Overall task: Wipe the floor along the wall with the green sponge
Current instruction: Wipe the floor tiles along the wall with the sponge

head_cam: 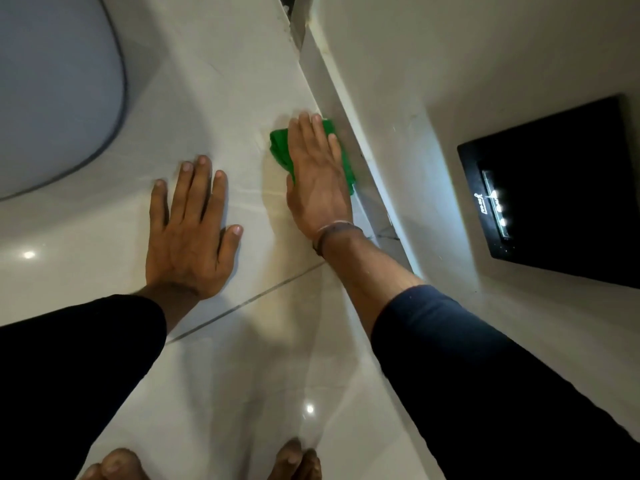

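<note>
The green sponge point(280, 147) lies flat on the pale tiled floor point(214, 98), right against the foot of the wall point(349, 109) on the right. My right hand point(317, 174) presses down on it with fingers extended, covering most of it; green shows to the left and along the wall side. A thin band circles that wrist. My left hand point(192, 233) rests flat on the floor to the left of the sponge, fingers spread, holding nothing.
A white toilet bowl point(52, 91) with a dark rim fills the upper left. A black glossy panel point(561, 188) is set in the wall at right. My bare toes point(294, 462) show at the bottom edge. A grout line point(249, 301) crosses the floor.
</note>
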Motion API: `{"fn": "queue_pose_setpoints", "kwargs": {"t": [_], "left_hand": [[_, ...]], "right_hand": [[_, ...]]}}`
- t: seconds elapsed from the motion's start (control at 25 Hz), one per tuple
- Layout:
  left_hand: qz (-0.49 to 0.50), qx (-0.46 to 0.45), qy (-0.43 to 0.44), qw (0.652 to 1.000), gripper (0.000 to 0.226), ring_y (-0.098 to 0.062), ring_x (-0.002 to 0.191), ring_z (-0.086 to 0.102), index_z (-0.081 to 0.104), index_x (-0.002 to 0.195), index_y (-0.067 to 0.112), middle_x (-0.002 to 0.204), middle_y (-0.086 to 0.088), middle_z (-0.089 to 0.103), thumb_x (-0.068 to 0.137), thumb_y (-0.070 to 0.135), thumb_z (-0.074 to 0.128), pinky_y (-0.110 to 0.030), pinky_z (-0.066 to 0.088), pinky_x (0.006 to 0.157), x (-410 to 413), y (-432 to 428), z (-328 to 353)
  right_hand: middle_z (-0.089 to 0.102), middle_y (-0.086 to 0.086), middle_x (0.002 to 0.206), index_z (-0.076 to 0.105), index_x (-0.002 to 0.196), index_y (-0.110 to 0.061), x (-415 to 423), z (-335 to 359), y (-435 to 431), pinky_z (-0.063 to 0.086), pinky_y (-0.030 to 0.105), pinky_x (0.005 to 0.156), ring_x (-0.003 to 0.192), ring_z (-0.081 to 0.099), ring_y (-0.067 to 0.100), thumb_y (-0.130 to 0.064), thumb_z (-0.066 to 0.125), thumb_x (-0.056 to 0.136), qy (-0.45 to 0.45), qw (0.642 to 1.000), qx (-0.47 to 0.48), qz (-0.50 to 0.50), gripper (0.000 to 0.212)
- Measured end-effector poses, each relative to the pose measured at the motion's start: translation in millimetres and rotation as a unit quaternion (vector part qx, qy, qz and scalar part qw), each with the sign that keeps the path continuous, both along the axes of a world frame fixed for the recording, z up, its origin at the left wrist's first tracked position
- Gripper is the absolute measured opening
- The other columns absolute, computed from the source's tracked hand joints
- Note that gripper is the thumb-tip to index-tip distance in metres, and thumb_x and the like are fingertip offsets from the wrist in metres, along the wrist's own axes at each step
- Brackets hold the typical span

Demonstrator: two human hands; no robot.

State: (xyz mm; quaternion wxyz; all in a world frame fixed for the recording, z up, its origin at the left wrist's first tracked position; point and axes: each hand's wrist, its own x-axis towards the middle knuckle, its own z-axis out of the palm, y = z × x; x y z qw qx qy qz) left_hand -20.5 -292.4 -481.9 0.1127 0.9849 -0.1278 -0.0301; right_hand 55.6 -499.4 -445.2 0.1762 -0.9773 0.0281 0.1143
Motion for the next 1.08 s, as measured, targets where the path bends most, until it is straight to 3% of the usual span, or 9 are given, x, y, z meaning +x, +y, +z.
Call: {"fn": "queue_pose_setpoints", "kwargs": {"t": [0.16,0.28,0.36,0.4,0.56,0.68,0.84,0.96,1.08], "left_hand": [[0.001,-0.003,0.005,1.0,0.077,-0.041,0.17,0.017,0.026,0.172,0.004,0.183,-0.023,0.019,0.106,0.042,0.039,-0.065,0.013,0.135,-1,0,1],[0.004,-0.011,0.008,1.0,0.077,-0.041,0.17,0.017,0.027,0.172,0.004,0.183,-0.022,0.019,0.106,0.04,0.041,-0.064,0.012,0.136,-2,0,1],[0.002,-0.012,0.01,1.0,0.077,-0.041,0.17,0.016,0.027,0.172,0.004,0.183,-0.023,0.019,0.105,0.041,0.041,-0.063,0.01,0.136,-2,-2,1],[0.002,-0.013,0.014,1.0,0.078,-0.041,0.17,0.016,0.026,0.172,0.004,0.183,-0.023,0.019,0.105,0.041,0.041,-0.063,0.009,0.136,-1,-1,1],[-0.001,-0.004,0.01,1.0,0.077,-0.04,0.17,0.015,0.025,0.172,0.004,0.183,-0.023,0.018,0.106,0.041,0.039,-0.064,0.01,0.136,-2,-2,4],[0.0,0.003,0.008,1.0,0.076,-0.04,0.171,0.015,0.024,0.172,0.004,0.183,-0.023,0.018,0.107,0.043,0.036,-0.064,0.011,0.136,-1,0,1],[-0.001,-0.005,0.001,1.0,0.076,-0.04,0.17,0.017,0.025,0.172,0.005,0.183,-0.023,0.019,0.107,0.043,0.035,-0.064,0.012,0.136,-1,-2,2],[0.002,-0.007,0.006,1.0,0.076,-0.04,0.17,0.017,0.025,0.172,0.005,0.183,-0.023,0.02,0.107,0.041,0.037,-0.062,0.011,0.136,-3,1,3],[0.001,-0.013,0.02,1.0,0.077,-0.04,0.17,0.015,0.024,0.172,0.005,0.183,-0.022,0.017,0.106,0.042,0.038,-0.062,0.008,0.136,-2,-2,3]], "right_hand": [[0.014,0.006,0.172,0.017,0.162,-0.014,-73,5,-25,0.007,0.048,0.129,0.159,0.001,0.022,0.007,0.025,0.091,0.01,1.0,0.013,-0.01,0.074],[0.011,0.004,0.172,0.016,0.162,-0.014,-159,20,-54,0.011,0.053,0.128,0.159,-0.004,0.018,-0.015,0.028,0.097,0.085,0.996,0.017,-0.03,0.067],[0.013,0.005,0.172,0.017,0.162,-0.013,-166,22,-57,0.008,0.052,0.129,0.159,-0.002,0.019,-0.028,0.023,0.096,0.097,0.994,0.017,-0.045,0.068],[0.014,0.005,0.171,0.018,0.162,-0.013,-156,23,-52,0.007,0.051,0.129,0.159,0.0,0.02,-0.027,0.024,0.096,0.094,0.994,0.013,-0.049,0.068],[0.021,0.009,0.17,0.025,0.159,-0.012,-66,12,-23,0.008,0.05,0.129,0.158,0.007,0.023,0.009,0.035,0.087,0.042,0.998,0.033,-0.035,0.076],[0.022,0.009,0.17,0.024,0.159,-0.012,-17,3,-6,0.004,0.043,0.13,0.158,0.009,0.023,0.01,0.047,0.09,0.011,0.999,0.029,-0.029,0.076],[0.02,0.006,0.17,0.026,0.16,-0.013,-78,8,-34,0.006,0.045,0.13,0.158,0.006,0.02,0.015,0.039,0.089,0.012,0.997,0.066,-0.036,0.078],[0.019,0.0,0.17,0.025,0.161,-0.016,-178,19,-65,0.01,0.048,0.129,0.158,-0.001,0.011,-0.014,0.046,0.1,0.046,0.994,0.068,-0.074,0.064],[0.019,0.0,0.168,0.024,0.159,-0.015,-219,22,-78,0.006,0.044,0.128,0.157,0.0,0.013,-0.03,0.029,0.094,0.081,0.991,0.056,-0.086,0.067]]}}
